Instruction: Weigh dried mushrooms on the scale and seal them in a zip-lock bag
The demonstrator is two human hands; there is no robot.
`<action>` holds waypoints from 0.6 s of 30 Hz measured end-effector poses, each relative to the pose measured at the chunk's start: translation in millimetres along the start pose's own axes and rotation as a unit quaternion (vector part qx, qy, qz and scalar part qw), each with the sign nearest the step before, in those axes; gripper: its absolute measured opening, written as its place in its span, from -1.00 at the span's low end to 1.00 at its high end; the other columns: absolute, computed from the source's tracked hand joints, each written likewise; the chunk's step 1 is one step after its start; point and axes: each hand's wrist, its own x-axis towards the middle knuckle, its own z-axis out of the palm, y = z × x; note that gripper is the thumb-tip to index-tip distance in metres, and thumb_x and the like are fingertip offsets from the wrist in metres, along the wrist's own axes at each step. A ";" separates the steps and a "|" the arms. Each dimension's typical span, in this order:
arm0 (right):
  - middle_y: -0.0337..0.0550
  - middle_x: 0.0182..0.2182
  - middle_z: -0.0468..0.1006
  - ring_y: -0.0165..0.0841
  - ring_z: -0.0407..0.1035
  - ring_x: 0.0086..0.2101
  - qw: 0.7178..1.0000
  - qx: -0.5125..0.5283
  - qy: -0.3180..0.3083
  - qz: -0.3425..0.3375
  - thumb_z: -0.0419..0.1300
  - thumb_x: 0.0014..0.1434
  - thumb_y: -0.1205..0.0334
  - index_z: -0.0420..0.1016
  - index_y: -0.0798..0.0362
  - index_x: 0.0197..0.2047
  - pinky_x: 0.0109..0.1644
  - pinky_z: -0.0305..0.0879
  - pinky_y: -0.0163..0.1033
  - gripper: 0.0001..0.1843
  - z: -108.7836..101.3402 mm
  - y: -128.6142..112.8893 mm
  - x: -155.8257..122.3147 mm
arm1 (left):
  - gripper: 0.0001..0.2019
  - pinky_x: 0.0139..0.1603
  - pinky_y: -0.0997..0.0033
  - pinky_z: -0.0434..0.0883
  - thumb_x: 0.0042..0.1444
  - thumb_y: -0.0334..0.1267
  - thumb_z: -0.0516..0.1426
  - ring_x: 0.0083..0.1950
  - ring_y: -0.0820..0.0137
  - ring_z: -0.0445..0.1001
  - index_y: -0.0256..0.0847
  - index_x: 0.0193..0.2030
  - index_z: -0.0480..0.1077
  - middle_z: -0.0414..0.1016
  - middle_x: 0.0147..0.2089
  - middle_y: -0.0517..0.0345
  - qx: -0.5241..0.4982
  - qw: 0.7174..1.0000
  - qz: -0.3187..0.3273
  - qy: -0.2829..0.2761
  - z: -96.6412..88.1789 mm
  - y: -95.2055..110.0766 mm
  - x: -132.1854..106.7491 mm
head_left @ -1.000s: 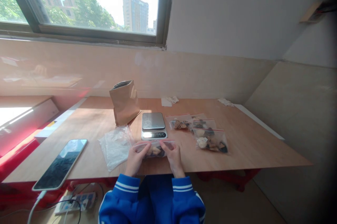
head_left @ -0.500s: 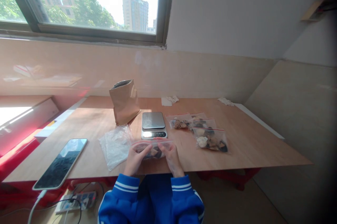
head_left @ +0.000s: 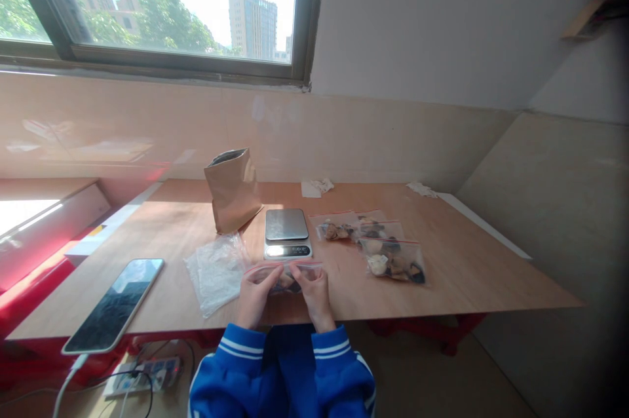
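A clear zip bag (head_left: pixel 285 283) with a red-edged top lies at the table's front edge, dark and tan dried pieces inside. My left hand (head_left: pixel 256 290) pinches its top edge from the left, and my right hand (head_left: pixel 314 288) pinches the same edge close beside it. Both thumbs rest on the red strip near the middle. Just beyond the bag stands a kitchen scale (head_left: pixel 286 228) with a bare steel plate and a lit display; its digits are too small to read.
Several filled zip bags (head_left: pixel 396 263) lie to the right. At left are flat clear bags (head_left: pixel 216 272), an upright brown pouch (head_left: pixel 233 192) and a phone (head_left: pixel 115 303) on a cable. Paper scraps (head_left: pixel 317 187) lie by the wall. A power strip (head_left: pixel 142 377) sits below the table.
My hands have come closer together along the bag's top edge, the right one shifting left and the left one slightly right. The other things have stayed put.
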 end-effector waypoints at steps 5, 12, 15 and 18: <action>-0.08 -0.34 0.65 -0.22 0.54 -0.31 1.000 -0.010 0.004 0.022 0.36 -0.02 0.09 0.59 0.12 -0.30 -0.15 0.46 -0.15 -0.73 0.0 -2.4 -1.5 | -0.75 -0.18 0.35 0.47 -0.02 -0.14 0.28 -0.30 0.29 0.56 -0.31 -0.31 0.56 0.62 -0.35 0.03 -0.004 1.000 -0.019 -0.008 -0.2 -0.5 -0.5; -0.12 -0.31 0.62 -0.26 0.49 -0.23 0.996 -0.052 -0.069 -0.010 0.35 0.00 0.13 0.60 0.08 -0.31 -0.07 0.41 -0.18 -0.78 -6.0 -3.9 2.1 | -0.75 -0.14 0.34 0.47 -0.02 -0.13 0.28 -0.23 0.28 0.56 -0.29 -0.28 0.56 0.62 -0.30 0.03 -0.002 1.000 -0.001 -0.021 -1.8 -5.7 0.9; -0.14 -0.37 0.59 -0.27 0.46 -0.25 0.995 -0.067 -0.067 -0.029 0.32 0.03 0.13 0.58 0.08 -0.38 -0.09 0.39 -0.19 -0.82 -5.8 -2.4 2.1 | -0.75 -0.17 0.35 0.47 -0.03 -0.13 0.29 -0.25 0.29 0.55 -0.29 -0.31 0.55 0.61 -0.31 0.03 0.004 1.000 0.009 -0.020 -0.3 -4.1 0.3; -0.16 -0.41 0.56 -0.29 0.44 -0.30 0.996 -0.055 -0.049 -0.040 0.31 0.04 0.14 0.55 0.09 -0.42 -0.13 0.38 -0.21 -0.82 -3.4 -1.5 0.1 | -0.76 -0.18 0.37 0.46 -0.01 -0.13 0.27 -0.26 0.30 0.54 -0.28 -0.30 0.56 0.61 -0.31 0.05 0.012 1.000 0.020 -0.018 2.0 -1.1 -1.3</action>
